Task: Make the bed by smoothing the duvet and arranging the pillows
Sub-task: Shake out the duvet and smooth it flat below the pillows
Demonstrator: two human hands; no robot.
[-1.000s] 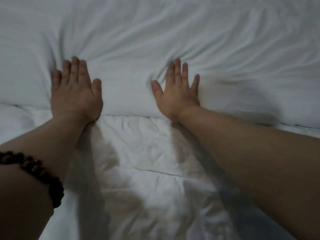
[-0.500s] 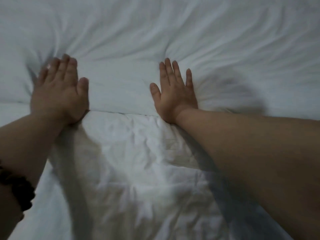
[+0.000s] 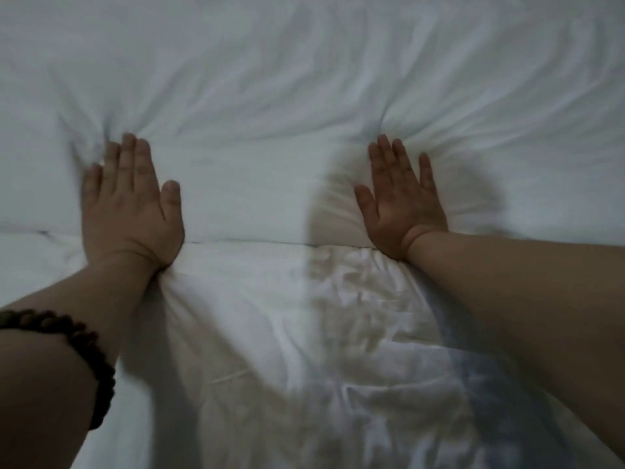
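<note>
A thick white duvet (image 3: 304,96) fills the upper half of the view, creased in fans ahead of both hands. Its near edge runs straight across the middle of the view. My left hand (image 3: 130,204) lies flat on the duvet at the left, fingers straight, pressing down just past that edge. My right hand (image 3: 402,198) lies flat the same way at the right, fingers spread. Below the edge is a wrinkled white sheet (image 3: 270,333). No pillow is in view.
A dark bead bracelet (image 3: 84,346) circles my left forearm at the lower left. My shadows fall over the sheet and around my right hand. White bedding covers the whole view.
My hands have slid further apart along the duvet's edge, and both now sit lower in the view. The creases ahead of the fingers have shifted with them.
</note>
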